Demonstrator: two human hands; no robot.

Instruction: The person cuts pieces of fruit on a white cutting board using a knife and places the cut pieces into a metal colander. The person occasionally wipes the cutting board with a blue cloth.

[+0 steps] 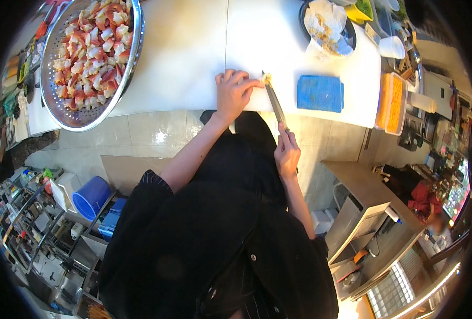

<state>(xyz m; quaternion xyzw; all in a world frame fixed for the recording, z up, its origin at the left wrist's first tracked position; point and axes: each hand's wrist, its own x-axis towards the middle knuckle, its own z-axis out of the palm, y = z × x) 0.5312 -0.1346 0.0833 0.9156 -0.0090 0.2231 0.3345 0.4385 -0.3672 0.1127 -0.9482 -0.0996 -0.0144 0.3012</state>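
My right hand [287, 153] grips the handle of a long kitchen knife [275, 99], whose blade reaches over the white cutting board [180, 60]. Near the blade's tip lies a small pale yellowish scrap [267, 78], which looks like shellfish flesh. My left hand [234, 93] is over the board's near edge, its index finger stretched out to this scrap; whether it pinches or only touches it is unclear. Far to the left stands a perforated metal colander [138, 48] heaped with red-and-white shellfish pieces [94, 56], probably surf clams. A folded blue cloth [320, 93] lies right of the knife.
A black bowl [353, 38] lined with white paper [327, 14] holds brownish scraps at the back right. Beyond the board's right end are a plastic container of orange food [391, 103] and a white cup [392, 48]. A blue bucket [92, 197] stands behind on the left, a wooden counter [363, 179] on the right.
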